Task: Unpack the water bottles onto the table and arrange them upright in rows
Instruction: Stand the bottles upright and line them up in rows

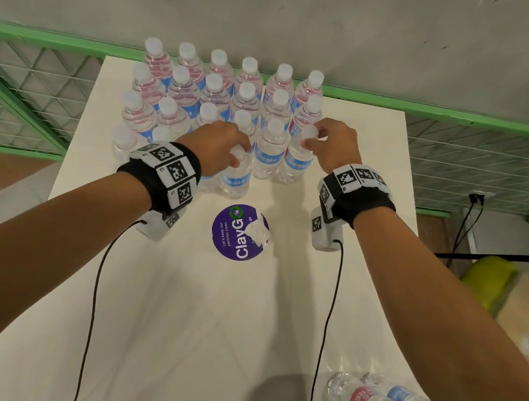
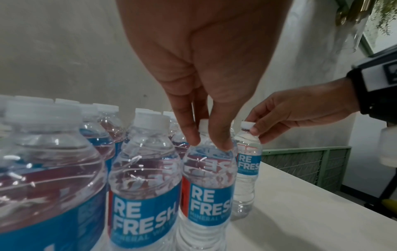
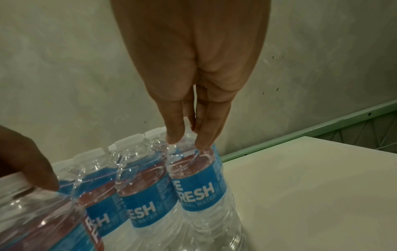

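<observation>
Both hands [image 1: 220, 144] [image 1: 331, 141] pinching caps of upright bottles [image 1: 236, 175] [image 1: 297, 160], front rows.

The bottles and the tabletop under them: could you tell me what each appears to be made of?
The bottles: thin clear plastic, glossy, ribbed, with see-through walls, white plastic-looking caps and printed film labels. The tabletop: a smooth, matt, off-white surface, probably laminate or painted board; its core is not visible.
</observation>
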### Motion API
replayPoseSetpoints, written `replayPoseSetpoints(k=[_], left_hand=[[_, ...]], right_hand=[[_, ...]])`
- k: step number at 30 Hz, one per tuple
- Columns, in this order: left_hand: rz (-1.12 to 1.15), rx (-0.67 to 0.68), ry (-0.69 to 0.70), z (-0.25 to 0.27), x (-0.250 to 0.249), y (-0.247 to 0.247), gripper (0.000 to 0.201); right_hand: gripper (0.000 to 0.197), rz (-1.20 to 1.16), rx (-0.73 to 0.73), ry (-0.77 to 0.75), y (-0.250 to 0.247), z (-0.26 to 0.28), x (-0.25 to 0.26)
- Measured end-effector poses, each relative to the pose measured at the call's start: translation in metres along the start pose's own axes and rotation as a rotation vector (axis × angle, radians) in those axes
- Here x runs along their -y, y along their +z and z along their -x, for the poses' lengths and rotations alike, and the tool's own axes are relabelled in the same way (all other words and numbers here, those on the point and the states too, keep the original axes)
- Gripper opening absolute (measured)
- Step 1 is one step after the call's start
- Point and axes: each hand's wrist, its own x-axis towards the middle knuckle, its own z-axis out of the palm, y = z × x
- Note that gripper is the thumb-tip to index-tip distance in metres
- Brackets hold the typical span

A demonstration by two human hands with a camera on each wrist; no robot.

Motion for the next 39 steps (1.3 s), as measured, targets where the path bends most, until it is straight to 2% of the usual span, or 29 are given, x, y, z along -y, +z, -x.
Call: replayPoseSetpoints(k=[12,16,18,20,22,26,29,31,33,35,37,39], left_hand=[[-0.009,-0.014,0.029,-0.001,0.002,0.003,0.035],[-0.051,0.0,0.036,0.005,0.0,0.005,0.04],[-0.149,-0.04,0.11,0.013,-0.005,0.012,0.05],[-0.259,-0.13,0.267,0.019,-0.019,0.023,0.053],[-0.281,-0.14,0.392,0.024,-0.047,0.039,0.049],[-0.169,-0.049,0.7,0.047,-0.127,0.083,0.034],[-0.088,0.232,0.89,0.083,-0.188,0.119,0.037],[-0.06,0.397,1.008,0.108,-0.217,0.141,0.042],[-0.09,0.52,1.07,0.128,-0.238,0.161,0.048],[-0.179,0.606,1.08,0.14,-0.249,0.175,0.05],[-0.231,0.595,1.087,0.144,-0.253,0.184,0.042],[-0.196,0.529,1.086,0.143,-0.251,0.186,0.03]], right_hand=[[0.037,0.009,0.019,0.026,0.001,-0.006,-0.001],[0.065,-0.107,0.128,0.097,-0.01,0.016,-0.003],[0.066,-0.211,0.164,0.146,-0.024,0.047,-0.009],[0.054,-0.329,0.178,0.159,-0.042,0.09,-0.017],[0.04,-0.43,0.183,0.172,-0.064,0.142,-0.022],[0.031,-0.501,0.155,0.225,-0.105,0.246,-0.036],[0.034,-0.309,0.064,0.331,-0.12,0.3,-0.069],[0.038,-0.102,0.073,0.453,-0.121,0.326,-0.101],[0.044,0.086,0.167,0.568,-0.113,0.344,-0.131],[0.047,0.138,0.237,0.624,-0.1,0.353,-0.152],[0.044,0.115,0.211,0.634,-0.089,0.357,-0.162],[0.033,0.079,0.142,0.633,-0.083,0.355,-0.164]])
